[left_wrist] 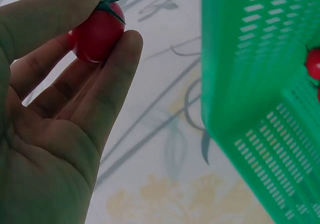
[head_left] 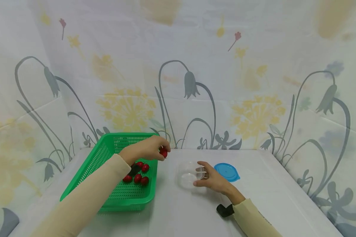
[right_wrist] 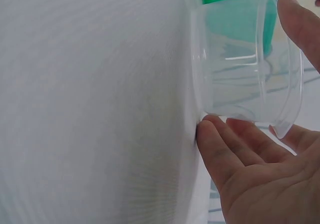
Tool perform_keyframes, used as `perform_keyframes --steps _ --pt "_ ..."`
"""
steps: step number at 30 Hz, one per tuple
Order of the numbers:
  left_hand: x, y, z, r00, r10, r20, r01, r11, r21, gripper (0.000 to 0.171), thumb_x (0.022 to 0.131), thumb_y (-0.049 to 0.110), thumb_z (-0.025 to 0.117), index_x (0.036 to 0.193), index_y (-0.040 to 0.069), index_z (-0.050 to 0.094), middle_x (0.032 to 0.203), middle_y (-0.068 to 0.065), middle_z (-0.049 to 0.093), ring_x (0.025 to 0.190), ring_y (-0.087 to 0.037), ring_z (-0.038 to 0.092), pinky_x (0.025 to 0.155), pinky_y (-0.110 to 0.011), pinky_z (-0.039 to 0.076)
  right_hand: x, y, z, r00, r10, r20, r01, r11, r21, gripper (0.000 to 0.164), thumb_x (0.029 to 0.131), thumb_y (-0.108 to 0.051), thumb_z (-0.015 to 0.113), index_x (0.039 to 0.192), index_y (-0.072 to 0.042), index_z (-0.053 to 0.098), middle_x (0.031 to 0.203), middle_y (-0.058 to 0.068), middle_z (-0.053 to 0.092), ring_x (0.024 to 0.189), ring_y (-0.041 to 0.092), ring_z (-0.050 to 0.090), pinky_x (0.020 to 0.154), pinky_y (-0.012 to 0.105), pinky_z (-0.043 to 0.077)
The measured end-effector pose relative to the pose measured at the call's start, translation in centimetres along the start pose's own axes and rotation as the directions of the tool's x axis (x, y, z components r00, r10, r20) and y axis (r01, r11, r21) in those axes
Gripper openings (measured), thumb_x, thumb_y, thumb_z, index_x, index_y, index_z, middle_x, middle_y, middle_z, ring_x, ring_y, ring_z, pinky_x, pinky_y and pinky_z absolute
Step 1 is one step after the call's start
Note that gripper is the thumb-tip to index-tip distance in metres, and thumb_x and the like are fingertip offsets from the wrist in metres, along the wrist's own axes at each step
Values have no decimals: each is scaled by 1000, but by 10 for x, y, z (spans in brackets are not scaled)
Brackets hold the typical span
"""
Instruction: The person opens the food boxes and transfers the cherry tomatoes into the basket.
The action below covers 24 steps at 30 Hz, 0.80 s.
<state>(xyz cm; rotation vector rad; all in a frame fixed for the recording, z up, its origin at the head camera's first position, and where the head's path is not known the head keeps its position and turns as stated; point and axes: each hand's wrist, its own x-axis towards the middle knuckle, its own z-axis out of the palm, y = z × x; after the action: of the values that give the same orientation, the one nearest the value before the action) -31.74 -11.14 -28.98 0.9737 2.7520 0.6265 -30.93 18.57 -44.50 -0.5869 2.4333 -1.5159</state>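
Note:
My left hand (head_left: 149, 148) pinches a red cherry tomato (left_wrist: 99, 33) between thumb and fingers, its green stem leaves showing in the left wrist view. That hand is raised over the right rim of a green plastic basket (head_left: 145, 199). Several more red tomatoes (head_left: 137, 178) lie on the basket's floor, partly hidden by the left wrist. My right hand (head_left: 212, 179) holds a clear plastic container (head_left: 187, 176) from its right side. In the right wrist view, the thumb is at the container's rim (right_wrist: 287, 108) and the fingers lie along its wall. The container stands upright on the white table.
A blue round lid (head_left: 226, 171) with a tab lies on the table just beyond the right hand. The white tabletop (head_left: 178, 217) runs back to a hanging cloth (head_left: 178, 108) printed with flowers. The basket's tall wall stands left of the container.

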Motion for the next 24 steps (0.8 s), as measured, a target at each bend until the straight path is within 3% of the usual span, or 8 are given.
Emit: perform_keyframes --steps 7,11,15,20,24 --pt "-30 -27 -6 999 -28 -37 28 1000 1 26 84 8 72 109 10 66 104 2 61 91 -16 57 79 -32 50 1 0 0 1000 -13 2 13 1000 -11 92 79 -28 79 149 -9 23 141 18 41 112 31 57 90 46 48" --pt "-41 -44 -2 997 -60 -37 61 998 12 27 83 9 74 109 12 67 104 2 61 92 -16 56 78 -33 50 0 0 0 1000 -5 -5 5 1000 -22 92 78 -28 79 149 -10 24 141 17 42 114 32 56 91 46 48" --pt "-46 -57 7 996 -91 -14 91 996 -17 26 81 8 75 106 14 67 103 2 62 89 -16 56 76 -32 50 -1 0 0 1000 3 -9 -4 1000 -28 92 78 -29 79 149 -10 24 141 16 42 114 32 56 90 47 48" --pt "-46 -70 20 998 -59 28 60 998 -34 24 80 3 75 102 10 68 99 -3 64 87 -18 59 72 -32 51 1 0 0 1000 6 -11 -6 1000 -29 91 79 -29 79 149 -10 25 141 17 42 114 33 55 90 47 48" --pt "-43 -77 28 997 -69 33 70 998 -8 23 80 2 74 101 9 68 96 -4 64 86 -18 58 73 -34 50 2 0 0 1000 9 -7 -9 1000 -23 90 79 -28 79 149 -10 25 142 18 42 115 33 55 90 48 48"
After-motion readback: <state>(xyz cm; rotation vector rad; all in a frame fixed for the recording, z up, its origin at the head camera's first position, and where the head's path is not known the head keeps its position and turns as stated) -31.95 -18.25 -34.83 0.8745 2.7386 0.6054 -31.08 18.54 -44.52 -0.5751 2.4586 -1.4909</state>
